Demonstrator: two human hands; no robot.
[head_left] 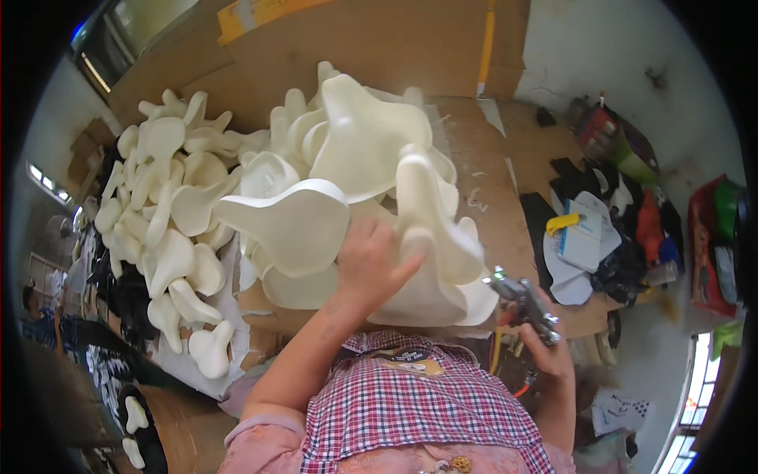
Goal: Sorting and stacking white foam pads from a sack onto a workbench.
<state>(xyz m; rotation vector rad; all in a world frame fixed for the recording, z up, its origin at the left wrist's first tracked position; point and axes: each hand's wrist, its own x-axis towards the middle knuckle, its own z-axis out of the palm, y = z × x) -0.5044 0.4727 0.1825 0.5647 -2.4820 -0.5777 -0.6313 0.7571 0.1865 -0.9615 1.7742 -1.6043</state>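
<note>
My left hand [369,261] grips a cream foam pad [426,245] in a tall stack of similar moulded foam pieces [347,150] on the brown workbench [489,182]. Its fingers wrap the pad's edge near the stack's front. My right hand [545,347] is lower right, closed around a metal spray gun [523,304] whose nozzle points up and left toward the stack. An orange hose hangs below the gun.
A second heap of cream foam shapes [170,213] covers the bench's left side. Black cut pieces, white paper and a yellow-handled tool [580,229] lie at the right. Bags and clutter [632,150] stand against the right wall. Cardboard sheets [355,39] lean at the back.
</note>
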